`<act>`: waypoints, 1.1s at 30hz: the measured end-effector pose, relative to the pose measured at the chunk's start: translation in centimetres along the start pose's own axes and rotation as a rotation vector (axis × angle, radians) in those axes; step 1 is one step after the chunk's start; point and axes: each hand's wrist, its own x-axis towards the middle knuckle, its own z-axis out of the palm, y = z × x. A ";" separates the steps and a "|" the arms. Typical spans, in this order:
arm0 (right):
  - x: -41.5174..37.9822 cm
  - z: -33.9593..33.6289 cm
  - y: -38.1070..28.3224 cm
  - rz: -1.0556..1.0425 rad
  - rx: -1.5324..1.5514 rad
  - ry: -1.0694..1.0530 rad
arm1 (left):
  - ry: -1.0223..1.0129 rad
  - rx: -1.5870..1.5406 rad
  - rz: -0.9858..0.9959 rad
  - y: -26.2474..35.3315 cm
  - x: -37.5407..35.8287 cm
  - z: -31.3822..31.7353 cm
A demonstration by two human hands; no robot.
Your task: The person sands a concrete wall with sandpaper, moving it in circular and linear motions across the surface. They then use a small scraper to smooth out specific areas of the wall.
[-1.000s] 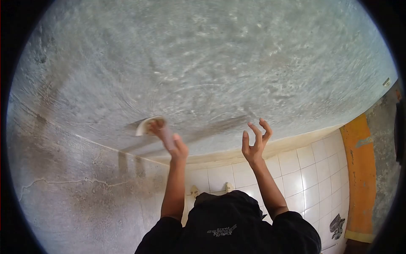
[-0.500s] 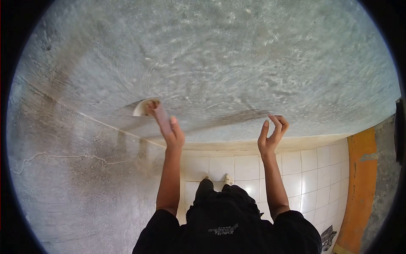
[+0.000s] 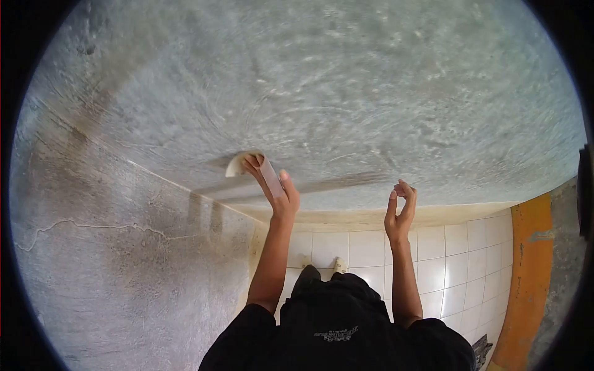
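My left hand (image 3: 283,196) holds a curled strip of sandpaper (image 3: 271,175), pale pinkish on one face. The strip loops over the fingers, and its curved cream end lies against the rough grey wall (image 3: 346,99). My thumb stands up beside the strip. Further right, my right hand (image 3: 401,207) is raised near the lower part of the wall. Its fingers are bent and apart from the thumb, with nothing seen between them.
A second grey wall (image 3: 124,272) with a long crack meets the first at a corner on the left. Below are white floor tiles (image 3: 365,247). An orange-painted strip (image 3: 531,247) runs down the right, and a dark object (image 3: 481,351) lies at the lower right.
My left hand has moved right and slightly down with the strip. My right hand has shifted a little down, its fingers curled more. The camera view has shifted slightly.
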 end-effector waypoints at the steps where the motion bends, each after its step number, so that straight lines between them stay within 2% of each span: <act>1: -0.1 0.3 -0.3 -0.008 -0.003 0.002 | 0.035 -0.020 0.037 1.4 2.0 -0.9; 2: -0.1 0.8 -0.6 -0.009 0.004 0.001 | 0.073 -0.041 0.076 2.0 3.1 -1.2; 5: -0.2 2.9 -2.3 -0.021 0.027 0.010 | -0.027 0.095 0.262 0.8 1.3 -0.2; 8: 0.3 5.1 -4.4 -0.056 0.046 0.027 | -0.231 0.157 0.367 -1.8 -1.7 -1.0; 12: 0.6 7.2 -6.2 -0.096 0.043 0.032 | -0.101 0.091 0.170 -6.0 0.1 -4.1; 15: 0.0 8.5 -6.3 -0.057 0.046 0.037 | 0.080 -0.004 0.146 -5.7 5.8 -7.9; 18: -0.8 10.1 -6.3 -0.029 0.085 0.053 | 0.055 -0.049 0.101 -6.0 7.2 -9.4; 23: -1.2 11.7 -7.6 -0.017 0.072 0.031 | -0.031 -0.061 0.081 -8.6 1.2 -6.8; 25: -1.3 11.7 -7.8 -0.018 0.050 0.024 | -0.090 -0.042 0.060 -8.6 0.7 -7.1; 26: -1.2 11.7 -7.8 -0.016 0.036 0.019 | -0.053 -0.101 0.054 -8.9 0.8 -7.0; 31: -1.6 12.0 -8.5 0.015 -0.030 0.013 | 0.075 -0.083 0.163 -7.3 9.0 -10.6; 33: -1.9 12.5 -8.4 0.014 -0.028 0.037 | 0.096 -0.065 0.197 -7.9 9.5 -10.6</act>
